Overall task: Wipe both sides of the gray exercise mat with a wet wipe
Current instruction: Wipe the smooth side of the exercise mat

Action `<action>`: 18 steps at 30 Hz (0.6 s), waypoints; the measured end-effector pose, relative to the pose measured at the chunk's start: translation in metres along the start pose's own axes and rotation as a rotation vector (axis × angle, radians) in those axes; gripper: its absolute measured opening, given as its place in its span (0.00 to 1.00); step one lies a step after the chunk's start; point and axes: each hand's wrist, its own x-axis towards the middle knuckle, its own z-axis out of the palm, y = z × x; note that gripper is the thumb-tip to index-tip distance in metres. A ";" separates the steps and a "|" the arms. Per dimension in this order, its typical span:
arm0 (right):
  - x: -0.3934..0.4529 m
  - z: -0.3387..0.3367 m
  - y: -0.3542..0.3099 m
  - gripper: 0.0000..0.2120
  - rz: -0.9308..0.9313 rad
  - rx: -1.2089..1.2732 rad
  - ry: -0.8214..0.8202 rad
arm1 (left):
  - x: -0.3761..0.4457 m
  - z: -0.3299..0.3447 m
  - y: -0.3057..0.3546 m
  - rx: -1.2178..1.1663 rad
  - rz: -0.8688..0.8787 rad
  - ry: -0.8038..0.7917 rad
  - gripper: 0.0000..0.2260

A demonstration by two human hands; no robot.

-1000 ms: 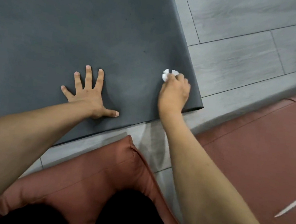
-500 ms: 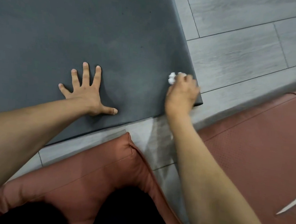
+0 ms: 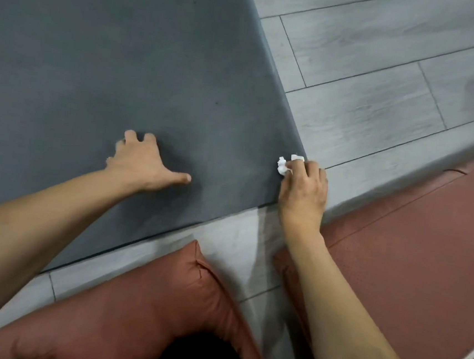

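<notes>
No readable text anywhere here, no labels, brands, numbers or signs on anything in the shot.

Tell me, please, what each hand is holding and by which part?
The right hand grips the crumpled wet wipe under its fingers; the left hand holds nothing.

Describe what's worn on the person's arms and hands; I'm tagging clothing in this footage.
Nothing is worn on either. The left hand and right hand are bare, with no gloves, rings, watch or bracelets visible. Both forearms are uncovered all the way to the frame's edge, so no sleeves show.
</notes>
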 end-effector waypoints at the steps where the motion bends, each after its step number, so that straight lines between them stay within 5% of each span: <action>1: 0.003 0.001 -0.001 0.07 0.016 0.050 0.009 | 0.009 -0.011 0.007 -0.049 0.058 0.057 0.51; 5: 0.050 0.012 -0.005 0.06 0.139 0.214 0.023 | 0.027 -0.008 0.030 0.090 0.246 -0.050 0.60; 18: 0.200 0.047 -0.081 0.09 0.048 0.359 -0.087 | 0.034 0.022 0.035 0.160 0.205 -0.059 0.64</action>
